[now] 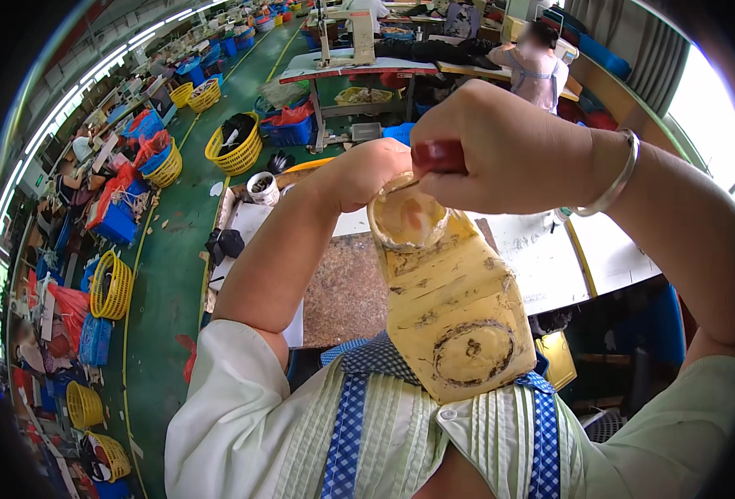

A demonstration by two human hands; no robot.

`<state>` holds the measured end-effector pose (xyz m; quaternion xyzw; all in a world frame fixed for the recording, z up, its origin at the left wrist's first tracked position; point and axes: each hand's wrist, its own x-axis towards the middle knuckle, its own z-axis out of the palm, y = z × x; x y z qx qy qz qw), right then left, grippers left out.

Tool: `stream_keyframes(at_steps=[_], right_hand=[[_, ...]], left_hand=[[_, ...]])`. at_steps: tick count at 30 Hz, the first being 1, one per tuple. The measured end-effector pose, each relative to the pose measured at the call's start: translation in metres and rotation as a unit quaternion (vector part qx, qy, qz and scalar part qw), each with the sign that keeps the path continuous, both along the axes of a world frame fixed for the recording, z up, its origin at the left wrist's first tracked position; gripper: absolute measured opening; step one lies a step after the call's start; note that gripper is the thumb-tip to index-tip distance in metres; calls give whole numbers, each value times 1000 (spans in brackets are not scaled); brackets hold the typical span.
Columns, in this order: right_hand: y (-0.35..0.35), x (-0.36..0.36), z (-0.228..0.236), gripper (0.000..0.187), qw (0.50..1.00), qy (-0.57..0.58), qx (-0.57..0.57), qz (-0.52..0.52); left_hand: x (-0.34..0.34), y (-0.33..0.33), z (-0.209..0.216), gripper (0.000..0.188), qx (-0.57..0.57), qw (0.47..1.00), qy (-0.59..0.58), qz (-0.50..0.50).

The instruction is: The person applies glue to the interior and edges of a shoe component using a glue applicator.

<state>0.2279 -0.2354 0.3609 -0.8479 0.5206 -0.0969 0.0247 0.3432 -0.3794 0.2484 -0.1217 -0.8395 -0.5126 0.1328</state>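
Observation:
A yellow plastic container (455,291), stained with dark residue, leans between my chest and the workbench, its round mouth (413,220) turned up and away from me. My right hand (488,150) is closed in a fist above that mouth, around a red-handled tool (439,156). A thin dark edge shows below the handle at the container's rim; the tool's working end is mostly hidden. My left hand (371,173) is closed at the far left of the rim, its fingertips largely out of sight. It appears to grip the container there.
Beneath my arms lies a workbench with a brown speckled board (346,283). A white cup (262,190) and a black item (224,245) sit at its left. Yellow baskets (234,145) line the green floor. Ahead stand a sewing machine (349,40) and a seated person (535,66).

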Motion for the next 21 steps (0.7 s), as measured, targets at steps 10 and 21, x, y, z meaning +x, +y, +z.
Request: stream_keyframes(at_steps=[10, 21], right_hand=[[-17, 3, 8, 24, 999, 36, 34, -16], [-27, 26, 36, 16, 984, 66, 164, 6]], left_hand=[[-10, 17, 1, 13, 107, 990, 12, 90], [-14, 16, -4, 12, 160, 976, 50, 137]])
